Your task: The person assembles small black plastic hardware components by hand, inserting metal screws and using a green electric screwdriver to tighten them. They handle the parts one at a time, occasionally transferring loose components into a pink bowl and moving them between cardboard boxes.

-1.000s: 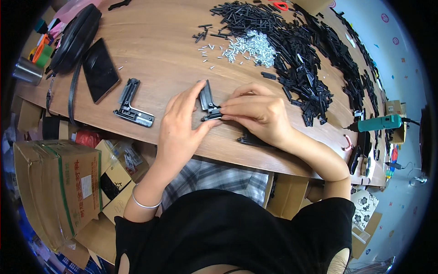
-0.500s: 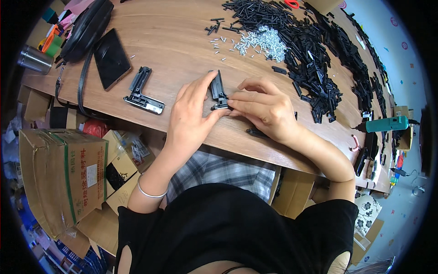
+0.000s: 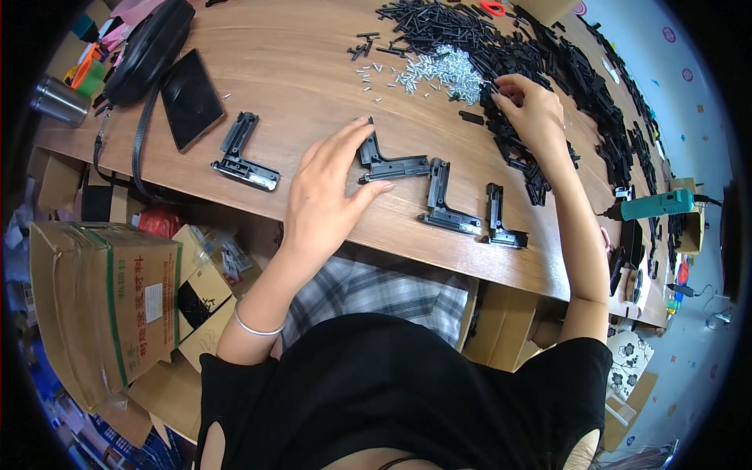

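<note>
- Watching remotely through the head camera, I see an L-shaped black bracket on the wooden table, in front of the person; one leg points away, the other right.
- The left hand spans this bracket, thumb and fingers spread wide: fingertips over the far end of one leg, thumb along the near edge by the corner. It holds the piece lightly, though I cannot tell how firmly.
- The right hand reaches over the heap of small black parts, thumb and forefinger near each other; I cannot tell whether a part is pinched there.
- Silver screw-like pieces lie just left of those fingertips.
- Two similar brackets, a middle one and a smaller-looking one, lie to the right; a separate bracket lies left of the left hand.
- I judge the bracket light, stiff and fairly smooth, not fragile, but prone to swivel if pushed at one end.
- I would take hold by the outer edges near the corner, keeping the channels uncovered.
</note>
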`<state>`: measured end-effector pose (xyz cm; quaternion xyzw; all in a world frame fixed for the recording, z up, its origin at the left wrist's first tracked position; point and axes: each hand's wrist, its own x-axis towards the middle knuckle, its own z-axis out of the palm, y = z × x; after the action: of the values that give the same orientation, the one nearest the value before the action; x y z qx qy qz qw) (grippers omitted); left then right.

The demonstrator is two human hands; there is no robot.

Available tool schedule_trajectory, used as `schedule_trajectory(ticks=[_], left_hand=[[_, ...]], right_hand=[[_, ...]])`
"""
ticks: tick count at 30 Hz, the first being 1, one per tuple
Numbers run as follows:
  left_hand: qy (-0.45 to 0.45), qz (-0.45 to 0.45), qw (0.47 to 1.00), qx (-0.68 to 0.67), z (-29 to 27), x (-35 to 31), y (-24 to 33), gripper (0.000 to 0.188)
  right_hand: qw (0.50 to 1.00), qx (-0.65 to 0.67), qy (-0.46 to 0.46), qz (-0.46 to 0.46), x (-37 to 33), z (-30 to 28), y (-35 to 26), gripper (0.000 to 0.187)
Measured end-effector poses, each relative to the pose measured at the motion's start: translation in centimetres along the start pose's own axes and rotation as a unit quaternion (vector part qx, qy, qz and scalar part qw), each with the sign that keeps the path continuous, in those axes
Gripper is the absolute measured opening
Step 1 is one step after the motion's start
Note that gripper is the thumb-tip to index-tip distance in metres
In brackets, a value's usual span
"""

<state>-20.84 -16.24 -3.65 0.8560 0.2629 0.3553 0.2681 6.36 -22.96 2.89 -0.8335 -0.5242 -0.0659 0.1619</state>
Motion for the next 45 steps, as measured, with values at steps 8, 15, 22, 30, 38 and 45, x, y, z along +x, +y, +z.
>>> schedule_trajectory(ticks=[8, 15, 22, 30, 38, 45], left_hand=[[0.003, -0.03, 0.999, -0.044, -1.3, -0.6, 0.8, 0.056], [0.04, -0.06, 0.987, 0.141, -9.6, -2.0, -1.6, 0.046], [0.006, -0.132, 0.983, 0.127, -9.2, -3.2, -3.2, 0.039], [0.06, -0.102, 0.991, 0.062, -6.6, -1.9, -2.2, 0.029], [0.028, -0.062, 0.997, 0.031, -5.1, -1.5, -1.2, 0.03], [0.045, -0.07, 0.996, 0.025, -5.1, -1.4, -0.6, 0.045]], right_hand=[[0.994, 0.052, -0.067, 0.071, 0.9, -0.1, 1.9, 0.035], [1.0, -0.003, 0.008, 0.004, 0.2, -1.3, 4.6, 0.024], [0.999, 0.021, -0.031, 0.027, 0.9, 1.0, 0.2, 0.027], [0.991, 0.038, -0.121, 0.053, 2.2, -0.1, 1.3, 0.028], [0.995, 0.005, 0.087, 0.04, 9.6, 2.2, 9.8, 0.015], [0.99, -0.076, 0.11, 0.038, 14.2, 5.0, 8.8, 0.02]])
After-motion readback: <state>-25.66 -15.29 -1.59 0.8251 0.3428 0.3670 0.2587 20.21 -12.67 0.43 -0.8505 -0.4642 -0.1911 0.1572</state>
